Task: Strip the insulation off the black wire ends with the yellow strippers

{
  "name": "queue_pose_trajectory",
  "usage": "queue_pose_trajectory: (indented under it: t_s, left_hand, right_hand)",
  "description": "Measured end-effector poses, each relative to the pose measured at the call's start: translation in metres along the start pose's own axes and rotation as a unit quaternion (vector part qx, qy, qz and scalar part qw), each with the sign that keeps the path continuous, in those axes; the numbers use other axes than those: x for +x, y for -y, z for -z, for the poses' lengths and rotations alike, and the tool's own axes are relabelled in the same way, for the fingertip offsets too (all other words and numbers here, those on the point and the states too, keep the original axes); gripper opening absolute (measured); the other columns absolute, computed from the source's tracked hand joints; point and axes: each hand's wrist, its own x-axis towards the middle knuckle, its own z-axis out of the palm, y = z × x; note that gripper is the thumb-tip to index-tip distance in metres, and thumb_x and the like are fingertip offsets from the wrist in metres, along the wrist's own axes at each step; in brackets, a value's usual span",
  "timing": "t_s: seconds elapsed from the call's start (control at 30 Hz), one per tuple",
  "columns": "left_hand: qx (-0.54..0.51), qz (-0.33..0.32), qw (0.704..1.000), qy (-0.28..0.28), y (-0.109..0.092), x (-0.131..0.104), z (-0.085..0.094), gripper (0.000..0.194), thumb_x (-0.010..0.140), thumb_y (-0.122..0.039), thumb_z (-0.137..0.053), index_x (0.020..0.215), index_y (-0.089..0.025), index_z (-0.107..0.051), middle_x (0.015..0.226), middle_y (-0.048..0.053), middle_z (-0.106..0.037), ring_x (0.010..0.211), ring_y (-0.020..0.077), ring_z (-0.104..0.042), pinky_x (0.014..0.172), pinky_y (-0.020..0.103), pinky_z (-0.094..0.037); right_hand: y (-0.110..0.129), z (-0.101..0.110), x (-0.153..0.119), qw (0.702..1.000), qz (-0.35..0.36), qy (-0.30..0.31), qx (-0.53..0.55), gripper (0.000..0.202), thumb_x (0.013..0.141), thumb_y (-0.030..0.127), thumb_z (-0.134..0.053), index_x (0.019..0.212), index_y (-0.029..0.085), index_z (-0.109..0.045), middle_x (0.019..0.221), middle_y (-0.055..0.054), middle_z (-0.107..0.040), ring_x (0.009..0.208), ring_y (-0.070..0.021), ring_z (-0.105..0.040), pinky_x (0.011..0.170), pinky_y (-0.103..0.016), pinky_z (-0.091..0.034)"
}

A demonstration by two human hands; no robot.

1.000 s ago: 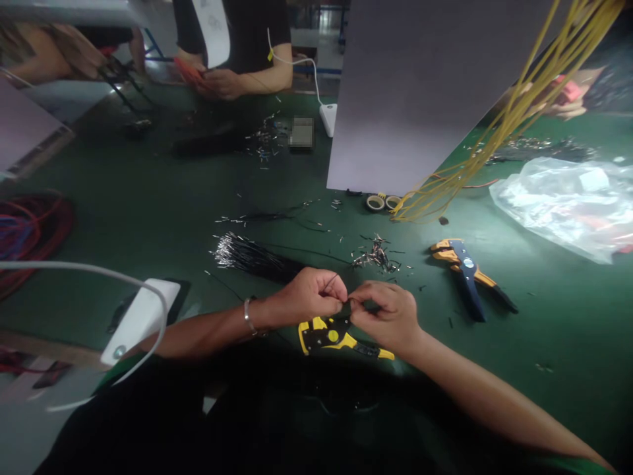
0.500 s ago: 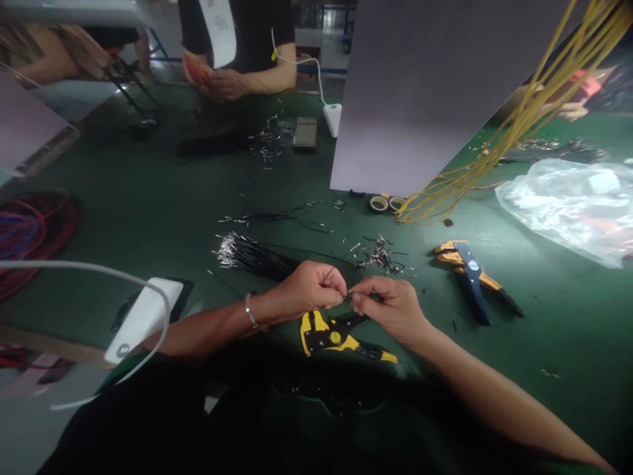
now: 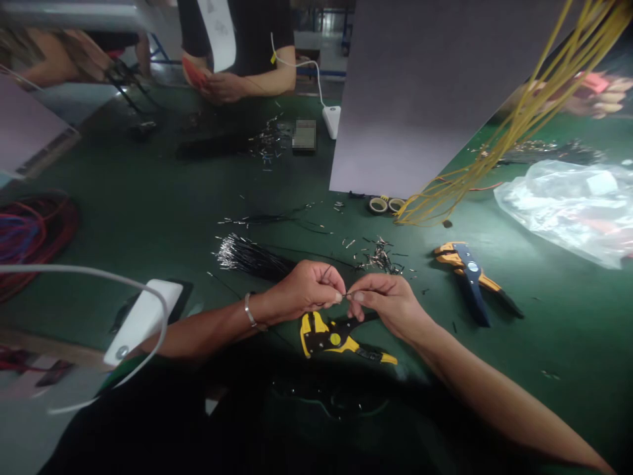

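Observation:
My left hand and my right hand meet fingertip to fingertip over the table. Both are closed in a pinch on a thin black wire, of which only a short bit shows between them. Just below the hands lies a yellow and black wire stripper. A bundle of black wires with bare, silvery ends rests behind my left hand. Beyond my right hand is a scatter of small wire scraps. A second wire stripper, blue and orange, lies to the right.
Yellow wires hang past a grey panel, near two tape rolls. A clear plastic bag lies at right. At left are a white power strip and coiled red and blue wires. A co-worker sits opposite.
My right fingers have shifted slightly on the wire, the lower ones now curled down. My left hand stays almost in place. At upper right, another person's hand with a red object has moved right.

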Motion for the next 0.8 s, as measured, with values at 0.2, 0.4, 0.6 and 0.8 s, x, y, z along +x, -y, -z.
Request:
queue_pose_trajectory:
  t_s: [0.2,0.4,0.6,0.8]
  left_hand:
    - [0.01,-0.007,1.0,-0.006,0.004,0.002,0.001,0.009,0.059,-0.009,-0.06,0.067,-0.012,-0.058,0.046,-0.006,-0.05,0.036,0.0014,-0.033,0.036,0.017,-0.018]
    - [0.025,-0.015,1.0,0.005,0.007,0.003,0.0,0.008,0.06,-0.011,-0.061,0.067,-0.013,-0.058,0.047,-0.007,-0.049,0.037,0.0015,-0.034,0.037,0.017,-0.019]
    - [0.054,-0.019,0.998,0.016,0.008,0.004,0.002,0.01,0.064,-0.016,-0.065,0.07,-0.013,-0.058,0.05,-0.007,-0.049,0.039,0.0022,-0.035,0.038,0.017,-0.021]
    - [0.082,-0.025,0.996,-0.004,0.01,0.004,0.002,0.009,0.063,-0.015,-0.063,0.069,-0.013,-0.058,0.051,-0.006,-0.049,0.042,0.0029,-0.038,0.039,0.016,-0.024]
  right_hand:
    - [0.0,0.001,0.001,0.998,0.006,-0.015,-0.053,0.013,0.069,0.026,-0.077,0.074,0.015,-0.073,0.056,-0.001,-0.067,0.047,-0.0108,-0.058,0.049,-0.025,-0.049]
    - [0.007,-0.004,-0.002,0.988,0.03,-0.022,-0.152,0.009,0.071,0.024,-0.073,0.073,0.016,-0.071,0.056,0.0,-0.066,0.048,-0.0108,-0.058,0.05,-0.025,-0.051]
    - [0.01,-0.004,-0.002,0.983,0.032,-0.02,-0.178,0.007,0.07,0.023,-0.07,0.07,0.016,-0.072,0.055,-0.001,-0.066,0.047,-0.011,-0.058,0.049,-0.025,-0.051]
    - [0.013,-0.004,-0.002,0.978,0.03,-0.024,-0.205,0.01,0.072,0.021,-0.063,0.069,0.015,-0.07,0.053,0.0,-0.065,0.045,-0.0099,-0.057,0.049,-0.023,-0.05]
